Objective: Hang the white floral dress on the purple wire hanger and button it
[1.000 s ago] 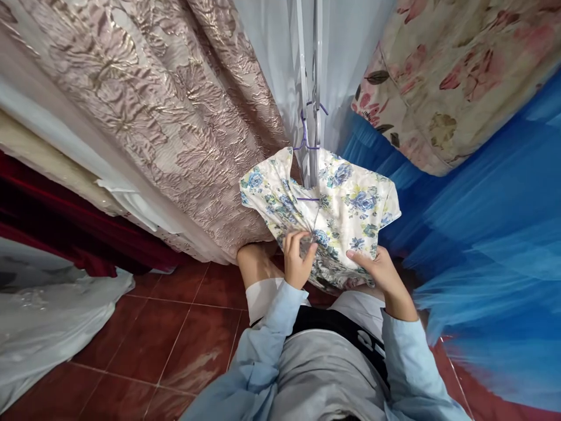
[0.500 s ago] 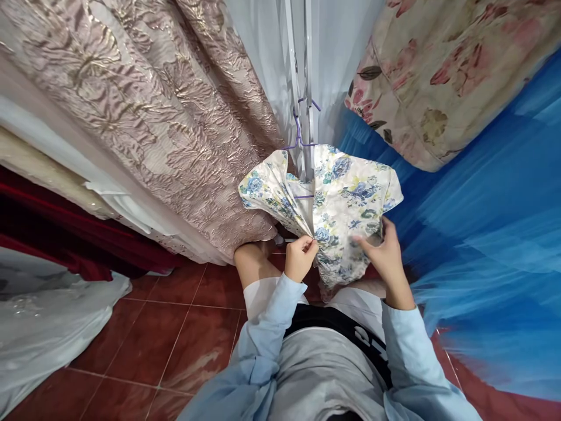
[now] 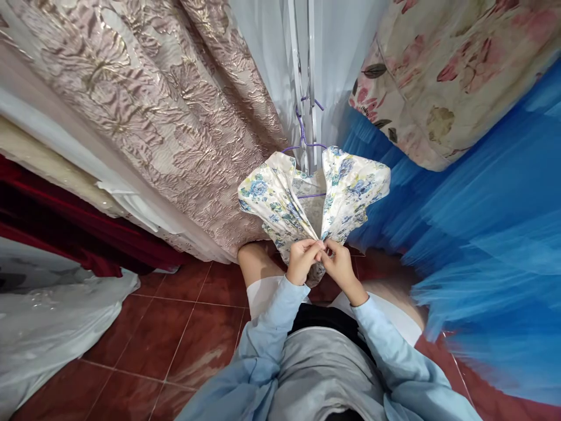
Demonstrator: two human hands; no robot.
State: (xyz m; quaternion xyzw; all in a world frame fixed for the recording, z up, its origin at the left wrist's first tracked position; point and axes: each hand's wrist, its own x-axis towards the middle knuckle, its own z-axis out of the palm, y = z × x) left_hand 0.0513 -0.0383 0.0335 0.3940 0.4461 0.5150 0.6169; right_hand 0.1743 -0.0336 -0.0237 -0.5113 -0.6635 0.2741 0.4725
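A white floral blouse [image 3: 280, 202] with blue flowers hangs in front of me on a purple wire hanger [image 3: 302, 131]. Its front is parted at the neck, and the two edges come together low at my fingertips. My left hand [image 3: 301, 260] is closed, pinching the left front edge. Right beside it, my right hand [image 3: 339, 266] pinches the opposite edge, so the fingertips of both hands meet. Whatever fastener may lie between them is too small and covered to make out.
The hanger hooks onto a white metal rail [image 3: 310, 82]. A pink brocade cloth [image 3: 175, 128] drapes on the left, a dark red one [image 3: 56, 216] beyond it. On the right hang a rose-print cloth [image 3: 442, 88] and blue tulle [image 3: 491, 234]. Red tiles [image 3: 193, 327] cover the floor.
My right hand has moved left from the blouse's right side and now pinches the front edge beside my left hand. The blouse's right half has been drawn inward.
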